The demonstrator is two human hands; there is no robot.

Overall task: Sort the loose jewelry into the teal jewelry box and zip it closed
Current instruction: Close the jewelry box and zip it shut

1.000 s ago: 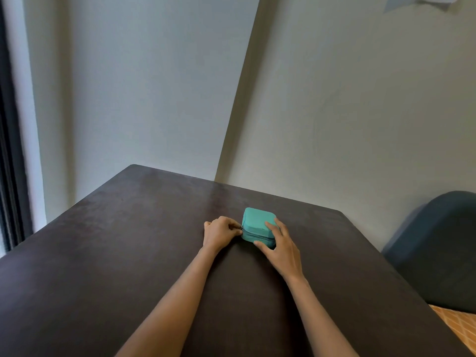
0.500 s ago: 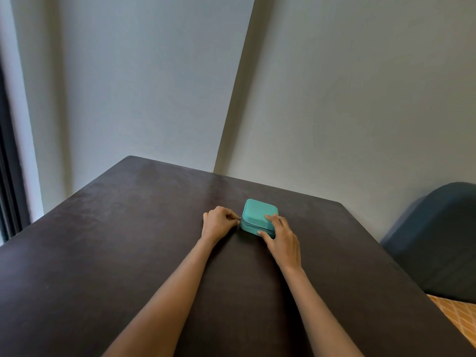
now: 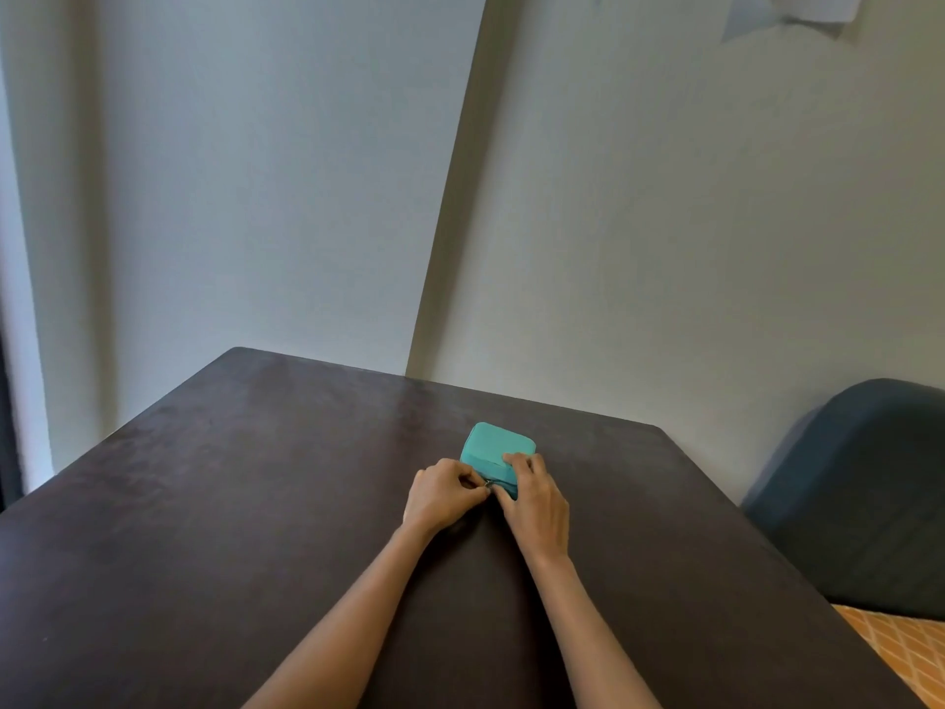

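Behind both hands (image 3: 537, 498), teal jewelry box's (image 3: 493, 445) near side hidden.

Two bare forearms rise from the bottom edge of the frame toward the lower middle, each slim and tapering to a narrow wrist. No sleeve, cuff, watch, bracelet or ring shows on either arm. The left hand (image 3: 444, 496) and the right hand (image 3: 537, 498) are ungloved, with short, unpainted nails on the fingers that can be seen.
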